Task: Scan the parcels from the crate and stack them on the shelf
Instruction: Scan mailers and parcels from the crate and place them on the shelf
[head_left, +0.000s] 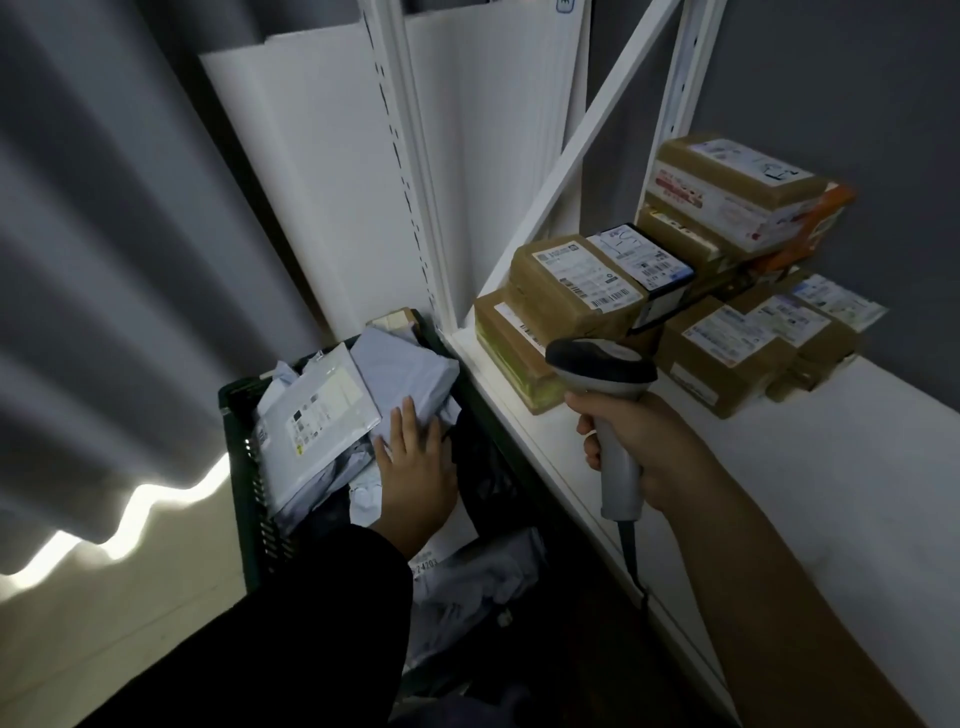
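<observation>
Grey mailer (405, 364), soft and crumpled, tops the loose pile in the crate (244, 447), which stands just beside the shelf (831, 493). On it lies the left hand (415, 467), palm down, fingers straight and a little spread; no grip taken yet. The light is dim, so I cannot tell whether the thumb has hooked an edge. A flat, labelled white mailer (311, 467) leans just left of that hand, against the crate wall.

Over the shelf's front edge the right hand (644, 452) is wrapped round the handle of the scanner (602, 374). Its head points towards the boxes (571, 291) stacked at the shelf's back corner. The cord (626, 545) trails down past the shelf edge.

Handling, judged: the grey mailer looks light and limp, its film probably slick. Lifted by a corner, it would likely sag and fold. Better to pinch across the middle or a thick edge, where the contents give some body, then turn the label side up for the scanner. Its label does not show from here.
</observation>
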